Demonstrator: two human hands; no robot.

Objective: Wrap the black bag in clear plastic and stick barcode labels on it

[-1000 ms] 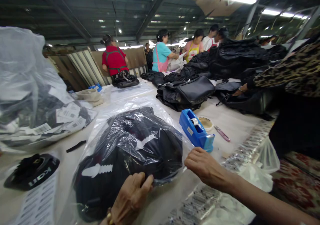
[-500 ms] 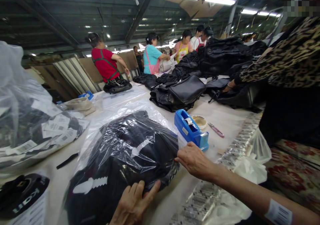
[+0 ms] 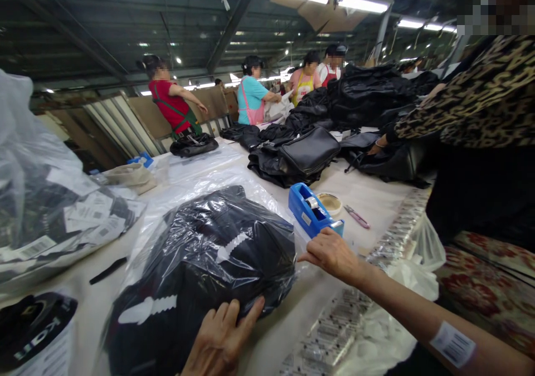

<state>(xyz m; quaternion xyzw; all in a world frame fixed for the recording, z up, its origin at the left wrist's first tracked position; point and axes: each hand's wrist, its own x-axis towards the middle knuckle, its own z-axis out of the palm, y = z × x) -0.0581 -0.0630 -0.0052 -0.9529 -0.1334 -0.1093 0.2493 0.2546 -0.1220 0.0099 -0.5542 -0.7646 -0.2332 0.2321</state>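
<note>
Near the counter (image 3: 380,198)'s front edge, the left hand (image 3: 219,340) lies flat on the plastic-wrapped black bag (image 3: 209,259), grip open and fingers spread. The right hand (image 3: 332,253) meets the wrap's right edge, grip curled; whether it pinches plastic I cannot tell. The blue tape dispenser (image 3: 311,211) stands just behind it, with bare counter beyond.

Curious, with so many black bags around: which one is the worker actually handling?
The black bag inside clear plastic, nearest the camera: the left hand presses on it, the right hand is at its edge. The other black bags lie unwrapped farther up the table.
</note>
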